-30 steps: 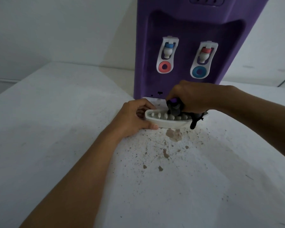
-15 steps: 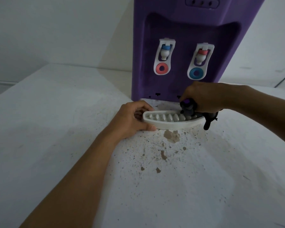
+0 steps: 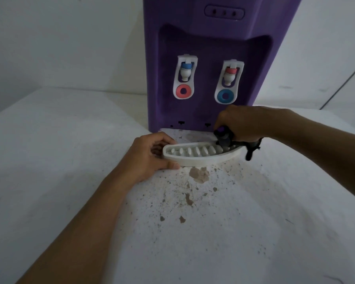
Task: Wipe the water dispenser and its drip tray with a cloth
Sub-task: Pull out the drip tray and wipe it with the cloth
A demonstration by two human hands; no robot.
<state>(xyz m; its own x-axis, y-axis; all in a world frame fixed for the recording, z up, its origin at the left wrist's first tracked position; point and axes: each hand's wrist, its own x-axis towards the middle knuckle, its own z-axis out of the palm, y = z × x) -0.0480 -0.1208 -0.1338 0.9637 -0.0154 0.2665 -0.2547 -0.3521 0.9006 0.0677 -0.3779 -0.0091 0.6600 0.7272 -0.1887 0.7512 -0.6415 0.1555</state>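
A purple water dispenser (image 3: 209, 48) stands at the back of a white surface, with two white taps on its front. Its white slotted drip tray (image 3: 197, 157) lies detached on the surface just in front of it. My left hand (image 3: 150, 156) grips the tray's left end, thumb on the front wall. My right hand (image 3: 240, 126) holds a bunched dark grey and purple cloth (image 3: 225, 139) and presses it onto the tray's right end. A tail of the cloth hangs past the tray's right tip.
The white surface (image 3: 70, 160) carries brown stains and specks (image 3: 199, 174) just in front of the tray, spreading toward me. White walls rise behind and to the right of the dispenser.
My right hand has slid the cloth from the middle of the tray to its right end. My left hand keeps its hold on the left end. The view has moved closer.
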